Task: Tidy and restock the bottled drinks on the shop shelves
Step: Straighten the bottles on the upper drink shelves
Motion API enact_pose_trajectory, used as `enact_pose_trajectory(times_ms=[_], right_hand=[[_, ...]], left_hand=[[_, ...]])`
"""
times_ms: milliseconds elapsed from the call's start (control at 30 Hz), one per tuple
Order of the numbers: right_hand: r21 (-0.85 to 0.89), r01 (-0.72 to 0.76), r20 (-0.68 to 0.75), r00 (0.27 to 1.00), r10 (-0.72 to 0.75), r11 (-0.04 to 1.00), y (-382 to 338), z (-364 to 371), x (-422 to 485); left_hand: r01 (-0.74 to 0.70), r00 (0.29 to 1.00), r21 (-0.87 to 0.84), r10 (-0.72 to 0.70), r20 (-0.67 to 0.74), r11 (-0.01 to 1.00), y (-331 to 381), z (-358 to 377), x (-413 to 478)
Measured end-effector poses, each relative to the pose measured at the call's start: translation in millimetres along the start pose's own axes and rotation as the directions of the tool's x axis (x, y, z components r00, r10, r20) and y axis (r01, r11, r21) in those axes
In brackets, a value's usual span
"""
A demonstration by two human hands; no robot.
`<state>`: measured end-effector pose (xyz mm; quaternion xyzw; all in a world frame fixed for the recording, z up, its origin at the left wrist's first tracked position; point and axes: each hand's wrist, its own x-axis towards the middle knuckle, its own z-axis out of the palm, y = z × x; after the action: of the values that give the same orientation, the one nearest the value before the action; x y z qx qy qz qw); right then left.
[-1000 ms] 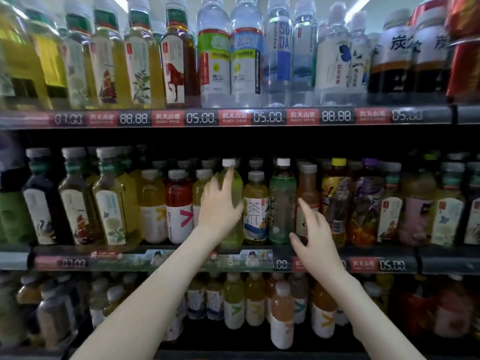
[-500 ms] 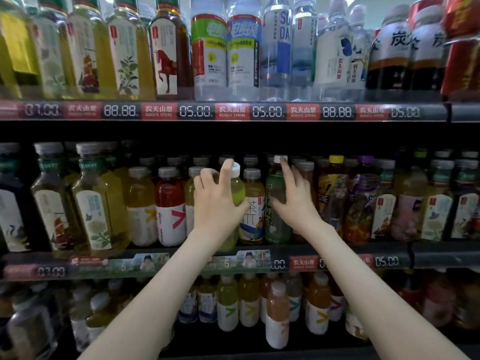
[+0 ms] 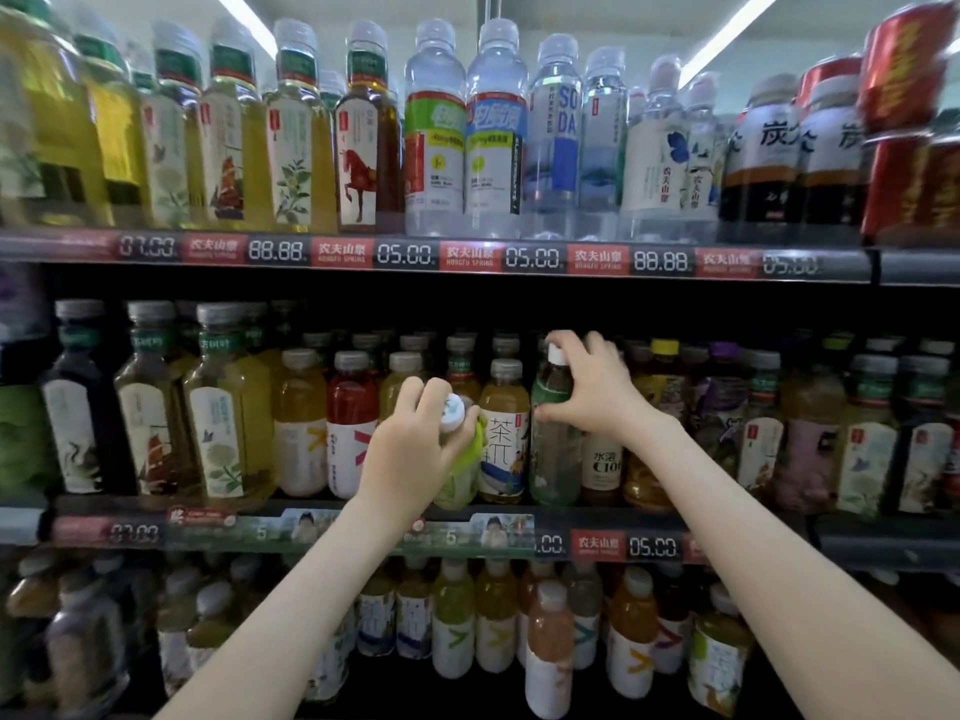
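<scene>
Green plastic sits in both our hands in the head view. Our left hand (image 3: pixel 410 452) curls round the neck and shoulder of a pale green bottle (image 3: pixel 463 480), with the fingers closed just under its white cap (image 3: pixel 451 412). That bottle tilts, cap toward us, with its base low by the front edge of the middle shelf (image 3: pixel 597 544); we cannot tell whether it rests there. Our right hand (image 3: pixel 597 392) grips a dark green bottle (image 3: pixel 553 459) near the top, thumb on its shoulder and fingers curled behind its neck. This one stands upright at the front of the same shelf.

Between the two we see an orange tea bottle (image 3: pixel 503 428), upright and just beside each of them. Left of our left hand stand a red bottle (image 3: pixel 353 413) and a yellow bottle (image 3: pixel 300 418), and taller tea bottles (image 3: pixel 223 407) follow further left. Under our right wrist a small C100 bottle (image 3: pixel 602 462) shows its label.

On the top shelf (image 3: pixel 405 254) we see tea bottles at the left, clear water bottles (image 3: pixel 436 132) in the middle, a soda bottle (image 3: pixel 556 137) beside them, and red cans (image 3: pixel 904 70) at the far right. Price tags run along both shelf edges. On the bottom shelf, small bottles (image 3: pixel 548 646) stand in rows, blurred toward the left.
</scene>
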<state>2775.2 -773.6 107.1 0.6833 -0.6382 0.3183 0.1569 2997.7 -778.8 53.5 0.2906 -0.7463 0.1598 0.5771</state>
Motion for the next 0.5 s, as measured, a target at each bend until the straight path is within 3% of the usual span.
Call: enact_pose_trajectory(times_ms=[167,267,367,500], right_hand=[[0.075,0.102,-0.068,0.993,-0.097,0.992,-2,-12,-30],[0.213,0.059,-0.147,0.989,-0.027,0.975,-1,-21,-47],[0.347,0.035,-0.276,0.959,0.066,0.937,1,-33,-63],[0.383,0.014,-0.339,0.932,0.126,0.924,4,-53,-84]], left_hand=[[-0.038,0.958,-0.037,0.026,-0.285,0.999,12,-17,7],[-0.016,0.934,-0.045,-0.001,-0.357,0.999,27,-31,11],[-0.001,0.947,-0.098,-0.030,-0.321,0.995,38,-41,5],[0.077,0.986,-0.206,-0.105,-0.129,0.975,52,-33,-28]])
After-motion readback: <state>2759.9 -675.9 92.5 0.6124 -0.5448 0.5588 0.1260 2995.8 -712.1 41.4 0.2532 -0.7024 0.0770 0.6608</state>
